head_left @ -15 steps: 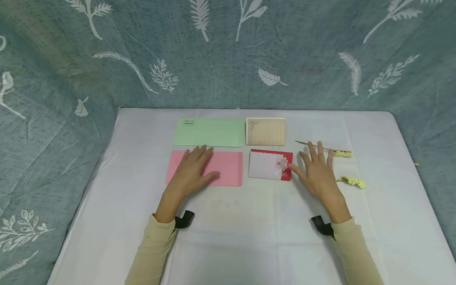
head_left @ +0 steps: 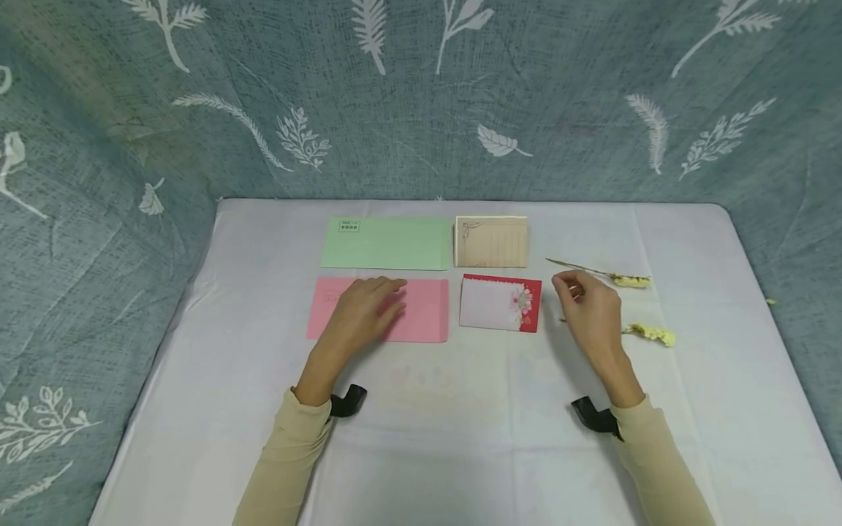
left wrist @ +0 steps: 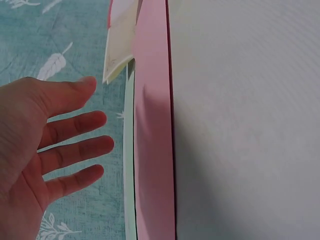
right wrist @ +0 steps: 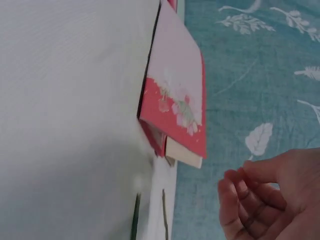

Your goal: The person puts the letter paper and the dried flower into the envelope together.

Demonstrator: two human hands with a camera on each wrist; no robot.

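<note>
My left hand hovers over the pink envelope, fingers loosely extended and nothing held, as the left wrist view shows. To the right, my right hand has its fingers curled and the thumb against the fingertips, with nothing visible between them. It is raised between a red-edged floral card and two yellow flower sprigs. The upper sprig lies just beyond it; the lower sprig has its stem partly hidden beneath the hand. In the right wrist view the folded card shows its end.
A green envelope lies behind the pink one, with a tan lined card to its right. All rest on a white-covered table. Behind it hangs a teal leaf-patterned cloth.
My right hand's spread fingers have curled inward, and the thumb has come away from the red-edged card's edge. The left hand's fingers have bent a little and shifted right.
</note>
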